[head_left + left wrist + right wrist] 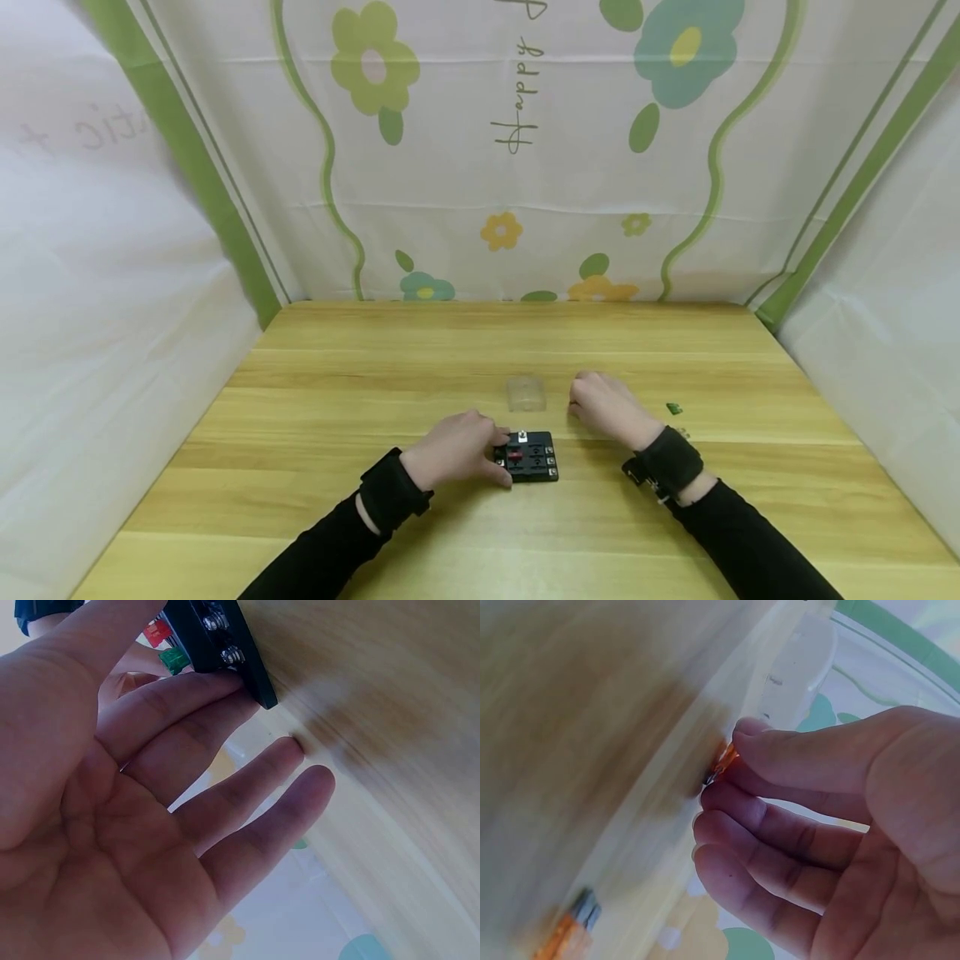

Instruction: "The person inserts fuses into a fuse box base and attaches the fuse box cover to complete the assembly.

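On the table sits a black fuse block (536,468) with metal screw terminals along its sides. My left hand (461,450) grips its left end, thumb at the near edge and fingers at the far edge. A red blade fuse (156,632) and a green blade fuse (174,661) stand in the block. Farther right, my right hand (607,408) is low over the tabletop. Its thumb and fingertips pinch an orange blade fuse (726,759), mostly hidden between them in the right wrist view; the head view hides it altogether.
A clear plastic cover (527,393) lies just beyond the block, left of my right hand. Green fuses (674,408) lie to the right, near my right wrist. Another orange fuse (559,937) rests on the wooden table (375,358). Printed cloth walls (450,175) stand behind and beside the table.
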### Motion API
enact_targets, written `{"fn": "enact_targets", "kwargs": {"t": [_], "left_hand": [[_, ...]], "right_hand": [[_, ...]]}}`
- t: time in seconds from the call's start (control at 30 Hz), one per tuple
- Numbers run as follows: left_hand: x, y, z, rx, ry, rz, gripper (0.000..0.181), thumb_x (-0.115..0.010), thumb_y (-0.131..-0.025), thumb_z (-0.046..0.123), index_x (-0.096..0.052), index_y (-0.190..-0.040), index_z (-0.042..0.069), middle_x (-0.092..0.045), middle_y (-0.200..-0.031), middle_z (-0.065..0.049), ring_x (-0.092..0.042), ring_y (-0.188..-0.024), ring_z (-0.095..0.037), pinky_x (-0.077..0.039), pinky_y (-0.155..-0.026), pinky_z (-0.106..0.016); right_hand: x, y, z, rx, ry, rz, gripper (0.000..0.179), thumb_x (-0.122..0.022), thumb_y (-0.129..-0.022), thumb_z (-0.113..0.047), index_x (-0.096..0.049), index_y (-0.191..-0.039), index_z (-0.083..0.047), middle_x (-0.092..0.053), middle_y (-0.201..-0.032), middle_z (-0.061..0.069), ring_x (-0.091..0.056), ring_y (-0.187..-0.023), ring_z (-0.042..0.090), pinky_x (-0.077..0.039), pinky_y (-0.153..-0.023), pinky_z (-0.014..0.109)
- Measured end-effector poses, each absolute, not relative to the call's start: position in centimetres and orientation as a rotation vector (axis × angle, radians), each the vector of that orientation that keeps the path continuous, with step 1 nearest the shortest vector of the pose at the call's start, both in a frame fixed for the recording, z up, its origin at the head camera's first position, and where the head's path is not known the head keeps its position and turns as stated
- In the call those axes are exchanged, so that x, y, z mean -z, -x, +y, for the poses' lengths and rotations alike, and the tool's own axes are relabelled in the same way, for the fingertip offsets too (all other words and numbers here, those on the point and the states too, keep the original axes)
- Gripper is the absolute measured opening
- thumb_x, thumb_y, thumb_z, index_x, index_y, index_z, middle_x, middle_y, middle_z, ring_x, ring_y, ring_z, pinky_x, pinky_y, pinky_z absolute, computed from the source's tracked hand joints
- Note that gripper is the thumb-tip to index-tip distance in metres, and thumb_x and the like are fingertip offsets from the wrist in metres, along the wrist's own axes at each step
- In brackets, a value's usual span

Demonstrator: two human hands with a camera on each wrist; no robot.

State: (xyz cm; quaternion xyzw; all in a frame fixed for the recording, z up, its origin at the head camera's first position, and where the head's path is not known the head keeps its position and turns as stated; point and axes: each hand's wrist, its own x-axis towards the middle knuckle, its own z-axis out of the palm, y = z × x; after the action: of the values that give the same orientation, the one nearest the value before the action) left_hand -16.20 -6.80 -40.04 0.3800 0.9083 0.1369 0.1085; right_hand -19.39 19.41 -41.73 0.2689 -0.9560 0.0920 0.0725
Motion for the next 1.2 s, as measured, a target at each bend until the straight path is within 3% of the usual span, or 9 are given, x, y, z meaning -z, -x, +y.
{"fn": "enact_targets", "kwargs": {"t": [0.37, 0.6, 0.8, 1.2], "left_hand": [[40.00, 16.11, -6.83, -0.416, -1.117, 2.668, 0.056, -0.082, -0.076, 0.046, -0.073, -0.117, 0.008, -0.066, -0.122, -0.002, -0.063, -0.108, -0.019, -0.048, -0.090, -0.030], [40.20, 16.24, -6.87, -0.427, -1.126, 2.663, 0.051, -0.082, -0.076, 0.045, -0.075, -0.111, 0.009, -0.063, -0.126, -0.004, -0.065, -0.103, -0.022, -0.047, -0.078, -0.021], [40.13, 16.27, -6.84, -0.408, -1.132, 2.668, 0.056, -0.082, -0.076, 0.045, -0.073, -0.117, 0.007, -0.063, -0.126, -0.004, -0.061, -0.112, -0.021, -0.048, -0.090, -0.028], [40.20, 16.31, -6.83, -0.419, -1.129, 2.665, 0.056, -0.082, -0.076, 0.045, -0.073, -0.116, 0.007, -0.063, -0.126, -0.004, -0.063, -0.108, -0.020, -0.048, -0.089, -0.028]], "right_hand": [[41.73, 19.32, 19.25, -0.234, -0.797, -2.878, 0.011, -0.076, -0.082, -0.003, -0.070, -0.074, -0.006, -0.058, -0.072, 0.004, -0.054, -0.060, 0.015, -0.048, -0.053, 0.029], [42.04, 19.43, 19.08, -0.221, -0.784, -2.875, 0.026, -0.067, -0.082, 0.001, -0.058, -0.061, -0.011, -0.053, -0.069, 0.003, -0.046, -0.056, 0.014, -0.042, -0.047, 0.027], [42.13, 19.46, 19.08, -0.209, -0.797, -2.853, 0.025, -0.066, -0.081, 0.002, -0.057, -0.061, -0.010, -0.052, -0.069, 0.004, -0.046, -0.056, 0.015, -0.042, -0.047, 0.027], [42.29, 19.59, 19.12, -0.161, -0.801, -2.841, 0.018, -0.062, -0.079, 0.006, -0.060, -0.066, -0.005, -0.053, -0.069, 0.006, -0.047, -0.056, 0.017, -0.043, -0.047, 0.028]]}}
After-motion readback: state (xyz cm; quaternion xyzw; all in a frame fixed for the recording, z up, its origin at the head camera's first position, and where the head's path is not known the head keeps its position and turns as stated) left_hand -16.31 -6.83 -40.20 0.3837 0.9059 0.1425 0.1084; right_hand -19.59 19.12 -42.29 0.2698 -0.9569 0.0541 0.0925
